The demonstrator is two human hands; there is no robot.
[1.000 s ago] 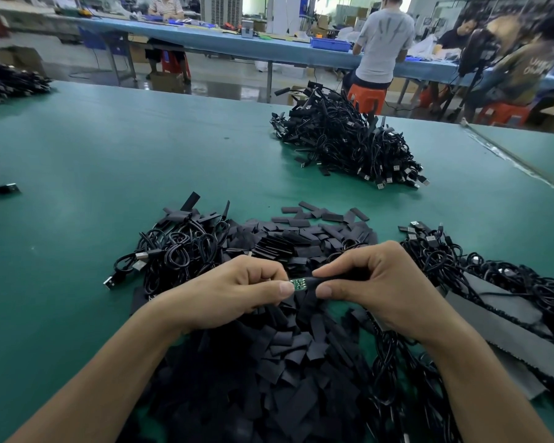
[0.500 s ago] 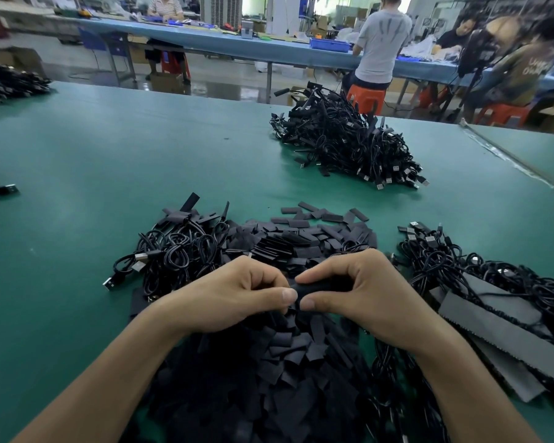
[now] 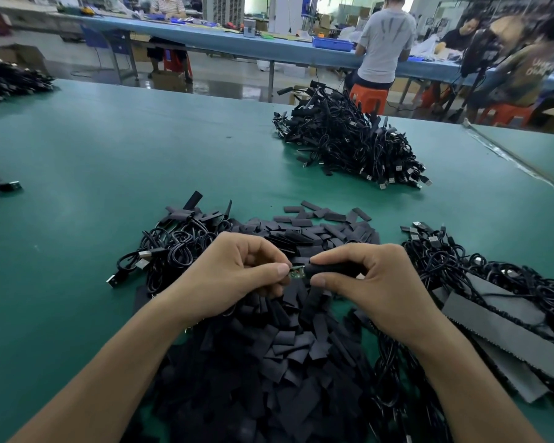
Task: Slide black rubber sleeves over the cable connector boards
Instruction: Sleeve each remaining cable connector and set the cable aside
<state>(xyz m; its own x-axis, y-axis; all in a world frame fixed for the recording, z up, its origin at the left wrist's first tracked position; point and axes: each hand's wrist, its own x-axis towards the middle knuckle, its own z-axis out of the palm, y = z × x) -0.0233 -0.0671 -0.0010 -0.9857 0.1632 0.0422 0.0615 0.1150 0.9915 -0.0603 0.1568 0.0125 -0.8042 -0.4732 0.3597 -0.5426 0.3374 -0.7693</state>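
A small green connector board (image 3: 297,271) shows between my two hands, above a heap of loose black rubber sleeves (image 3: 269,356). My left hand (image 3: 234,276) pinches the board's left end with thumb and fingers. My right hand (image 3: 375,282) pinches a black sleeve (image 3: 325,270) between thumb and forefinger. The sleeve's open end covers the board's right part. The cable behind the board is hidden by my hands.
Coiled black USB cables (image 3: 173,247) lie left of the heap, more cables (image 3: 480,276) on the right over grey foam strips (image 3: 506,330). A far pile of cables (image 3: 349,145) sits on the green table (image 3: 93,174). Seated and standing people work at the blue bench behind.
Half a second ago my fingertips were together with the board hidden. Now they have drawn slightly apart and the green board shows again between them.
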